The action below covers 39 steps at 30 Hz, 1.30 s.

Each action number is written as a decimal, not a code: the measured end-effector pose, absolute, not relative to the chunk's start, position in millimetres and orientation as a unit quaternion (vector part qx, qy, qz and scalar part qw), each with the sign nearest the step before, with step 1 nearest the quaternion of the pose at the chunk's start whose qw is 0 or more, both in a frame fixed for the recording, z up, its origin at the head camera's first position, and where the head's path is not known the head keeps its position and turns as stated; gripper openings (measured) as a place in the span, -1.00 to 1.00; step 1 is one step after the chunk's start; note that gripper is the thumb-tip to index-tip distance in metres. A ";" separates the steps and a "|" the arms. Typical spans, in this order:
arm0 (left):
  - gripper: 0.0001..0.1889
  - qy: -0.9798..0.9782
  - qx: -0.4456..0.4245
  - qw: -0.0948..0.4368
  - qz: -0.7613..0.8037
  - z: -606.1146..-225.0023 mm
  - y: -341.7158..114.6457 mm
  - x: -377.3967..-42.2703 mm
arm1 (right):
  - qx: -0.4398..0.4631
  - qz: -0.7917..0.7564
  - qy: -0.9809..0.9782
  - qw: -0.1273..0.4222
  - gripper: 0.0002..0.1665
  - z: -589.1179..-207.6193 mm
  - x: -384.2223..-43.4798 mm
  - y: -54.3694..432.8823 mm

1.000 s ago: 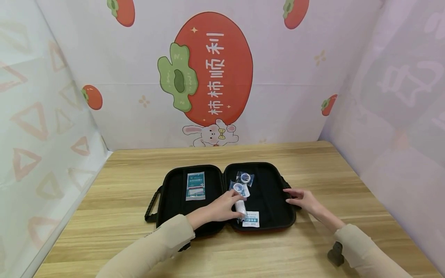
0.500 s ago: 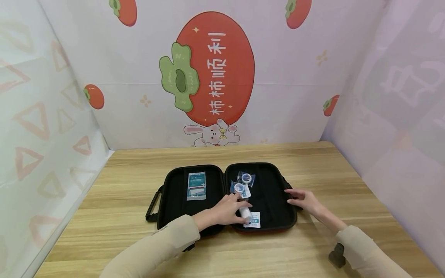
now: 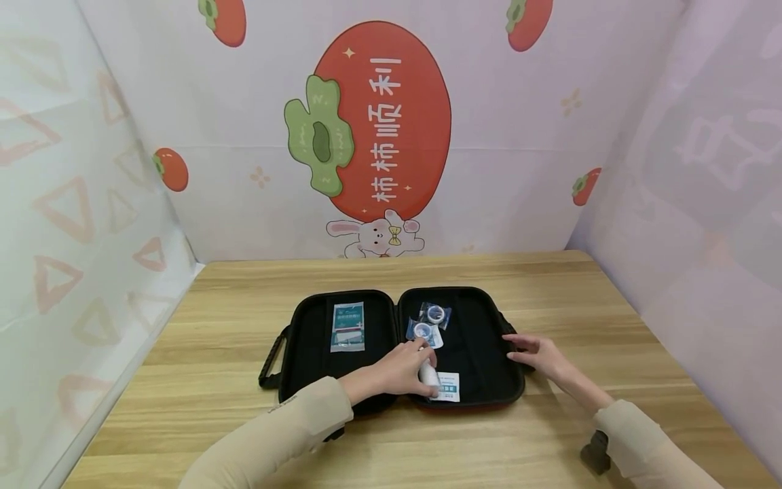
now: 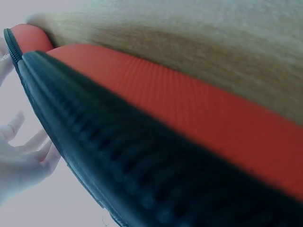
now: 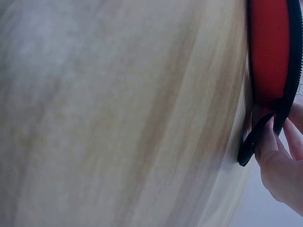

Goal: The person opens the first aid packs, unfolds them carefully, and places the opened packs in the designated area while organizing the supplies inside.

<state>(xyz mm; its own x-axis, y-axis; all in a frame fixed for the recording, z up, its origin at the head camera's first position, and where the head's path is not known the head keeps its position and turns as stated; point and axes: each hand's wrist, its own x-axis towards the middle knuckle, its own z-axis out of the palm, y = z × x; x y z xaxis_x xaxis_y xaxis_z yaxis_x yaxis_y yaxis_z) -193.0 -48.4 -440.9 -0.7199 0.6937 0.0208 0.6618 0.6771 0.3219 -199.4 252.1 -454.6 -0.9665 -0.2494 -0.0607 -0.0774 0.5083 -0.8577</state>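
Observation:
An unfolded black-lined first-aid case (image 3: 482, 346) with a red outer shell (image 4: 156, 80) lies on the table. In its right half, my left hand (image 3: 403, 367) holds a white bandage roll (image 3: 429, 375) between thumb and fingers, partly covering it. The roll's near end overlaps a small white-and-teal packet (image 3: 449, 387). Just beyond the fingers are two clear-wrapped tape rolls (image 3: 423, 331) (image 3: 436, 314). My right hand (image 3: 537, 356) grips the case's right rim; in the right wrist view its fingers (image 5: 294, 137) straddle the zippered edge beside a black strap (image 5: 253, 142).
A teal-and-clear packet (image 3: 348, 327) lies in the left half of the case. A black carry handle (image 3: 273, 360) sticks out on the left side. The wooden table (image 3: 244, 278) ends at printed cloth walls (image 3: 507, 204) on the back and both sides.
My left hand has shifted slightly right and nearer with the bandage roll, and its fingers now cover more of it. The right hand stays at the rim. The head view has drifted slightly.

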 end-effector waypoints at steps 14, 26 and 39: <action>-0.46 0.904 0.396 0.031 0.156 -437.0 -60.0 -191.0 | -0.100 -0.494 0.858 0.098 -0.44 -452.3 -198.3 251.8; -0.45 0.899 0.398 0.036 0.178 -431.6 -75.2 -185.2 | -0.107 -0.501 0.853 0.099 -0.44 -452.6 -198.5 253.4; -0.65 0.896 0.406 0.029 0.179 -431.4 -81.0 -181.3 | -0.104 -0.503 0.852 0.100 -0.43 -453.1 -198.3 253.1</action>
<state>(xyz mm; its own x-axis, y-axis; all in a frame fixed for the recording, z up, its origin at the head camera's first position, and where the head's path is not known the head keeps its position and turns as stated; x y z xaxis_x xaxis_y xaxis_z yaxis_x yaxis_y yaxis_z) -181.3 -81.0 -431.4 -0.6693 0.7372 0.0926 0.7162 0.6070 0.3445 -198.3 253.1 -453.1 -0.9583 -0.2782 -0.0653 -0.0775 0.4731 -0.8776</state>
